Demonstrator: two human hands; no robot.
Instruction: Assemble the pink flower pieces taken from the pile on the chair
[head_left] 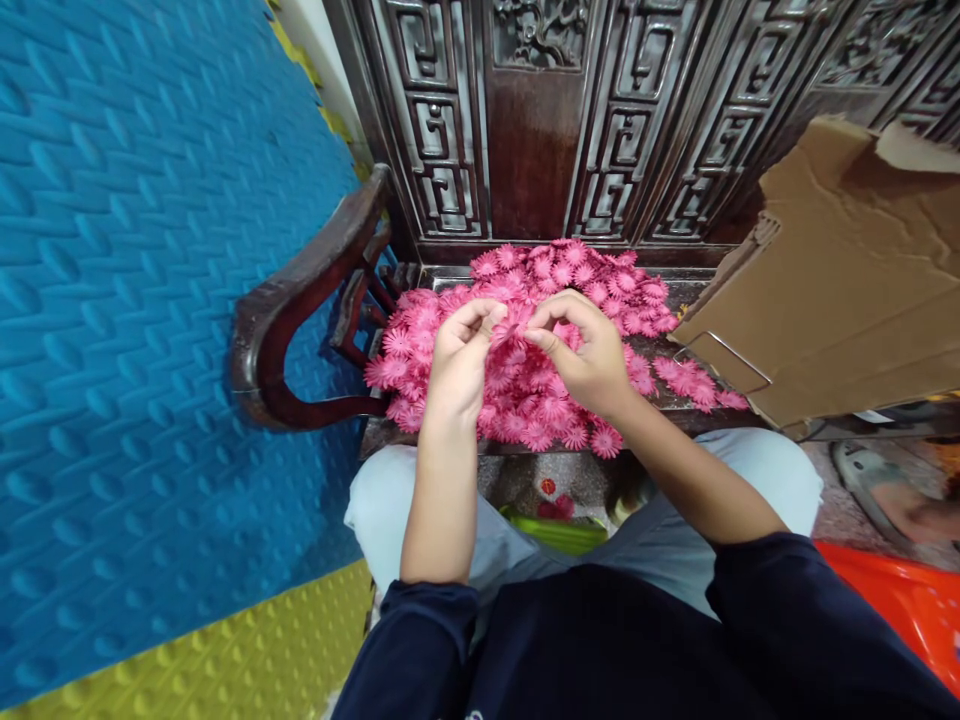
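Head view: the left hand (459,365) and right hand (589,355) meet over a heap of pink flowers (525,400) lying on a dark wooden seat (675,290). Both hands are closed in a pinch on one pink flower piece (516,328) held between them, just above the heap. A carved armrest (300,290) stands to the left; flattened cardboard (847,280) lies to the right.
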